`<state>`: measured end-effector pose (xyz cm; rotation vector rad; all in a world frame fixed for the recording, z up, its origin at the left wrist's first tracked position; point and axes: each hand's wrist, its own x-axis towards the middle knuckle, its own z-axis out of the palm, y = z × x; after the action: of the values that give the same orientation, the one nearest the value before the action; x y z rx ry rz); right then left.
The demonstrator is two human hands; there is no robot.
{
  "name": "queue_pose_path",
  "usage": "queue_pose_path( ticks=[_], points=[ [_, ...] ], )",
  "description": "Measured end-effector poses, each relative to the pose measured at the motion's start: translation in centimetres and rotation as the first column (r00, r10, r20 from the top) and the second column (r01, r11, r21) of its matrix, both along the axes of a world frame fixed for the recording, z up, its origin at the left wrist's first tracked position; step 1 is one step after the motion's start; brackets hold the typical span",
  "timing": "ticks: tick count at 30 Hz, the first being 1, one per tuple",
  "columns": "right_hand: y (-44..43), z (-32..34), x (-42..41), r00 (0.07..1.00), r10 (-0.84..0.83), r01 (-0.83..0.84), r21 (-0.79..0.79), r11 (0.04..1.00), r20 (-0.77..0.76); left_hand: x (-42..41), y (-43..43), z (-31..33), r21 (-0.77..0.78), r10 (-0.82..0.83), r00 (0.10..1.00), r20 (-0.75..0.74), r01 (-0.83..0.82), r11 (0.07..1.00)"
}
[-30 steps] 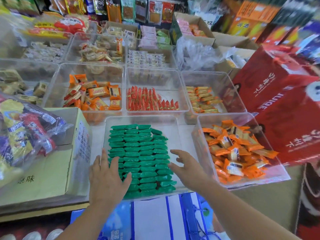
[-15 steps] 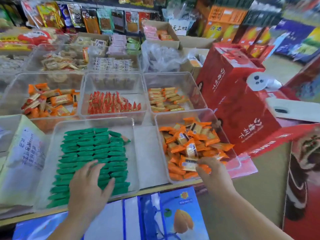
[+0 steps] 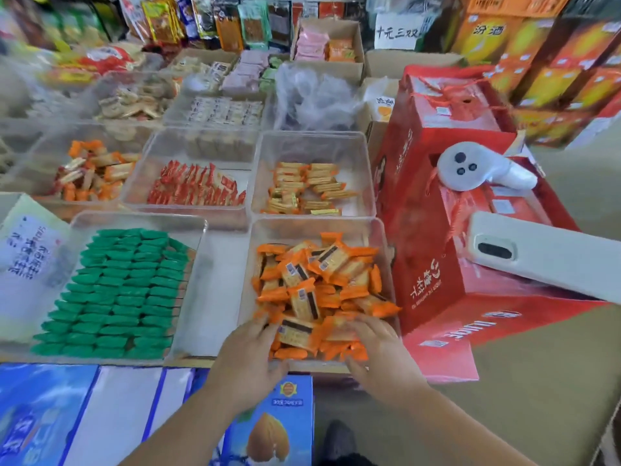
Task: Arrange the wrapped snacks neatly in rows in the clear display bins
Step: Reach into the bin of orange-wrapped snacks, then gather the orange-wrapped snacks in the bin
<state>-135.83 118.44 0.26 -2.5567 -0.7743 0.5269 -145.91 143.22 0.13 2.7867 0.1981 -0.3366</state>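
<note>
A loose heap of orange wrapped snacks [image 3: 322,280] fills the clear bin [image 3: 312,222] at the front right. My left hand [image 3: 248,361] and my right hand [image 3: 379,354] both reach over that bin's near wall, and their fingers lie on the nearest orange packets. To the left, green wrapped snacks [image 3: 124,290] lie in tidy rows inside another clear bin [image 3: 134,216]. Whether either hand pinches a packet is hidden by the pile.
Behind stand clear bins with red packets [image 3: 195,188], yellow-orange bars [image 3: 302,190] and mixed orange snacks [image 3: 90,169]. Red gift boxes [image 3: 430,230] press against the right bin, with a white device [image 3: 470,171] and a white slab [image 3: 544,260] on top. Blue boxes [image 3: 268,425] lie below.
My left hand has left the green snacks and moved right to the orange bin. My right hand has shifted deeper onto the orange pile. The view has swung right.
</note>
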Motion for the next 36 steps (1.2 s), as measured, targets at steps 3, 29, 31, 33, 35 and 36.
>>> queue_pose_path(
  ticks=[3,29,31,33,35,36],
  points=[
    [0.1,-0.7,0.8,1.000,0.006,-0.006,-0.011,1.000,-0.023,-0.7,-0.5,-0.8,0.116,-0.026,0.993,-0.113,0.039,0.992],
    [1.8,-2.8,3.4,0.994,0.087,-0.087,0.003,0.996,-0.065,6.1,-2.3,-0.3,-0.123,0.558,0.688,-0.463,-0.674,0.729],
    [1.9,-2.6,3.4,0.993,0.101,-0.100,0.014,0.995,-0.069,6.1,-2.4,-0.2,-0.153,0.555,0.679,-0.481,-0.688,0.710],
    [1.9,-2.5,3.3,0.990,0.116,-0.115,0.013,0.993,-0.074,6.6,-2.4,0.0,-0.185,0.551,0.672,-0.494,-0.701,0.689],
    [2.0,-2.6,3.3,0.990,0.124,-0.124,0.007,0.992,-0.070,7.1,-2.5,0.1,-0.193,0.552,0.662,-0.507,-0.711,0.676],
    [2.0,-2.6,3.3,0.990,0.124,-0.123,0.007,0.992,-0.064,7.2,-2.5,0.0,-0.194,0.552,0.658,-0.513,-0.715,0.672]
  ],
)
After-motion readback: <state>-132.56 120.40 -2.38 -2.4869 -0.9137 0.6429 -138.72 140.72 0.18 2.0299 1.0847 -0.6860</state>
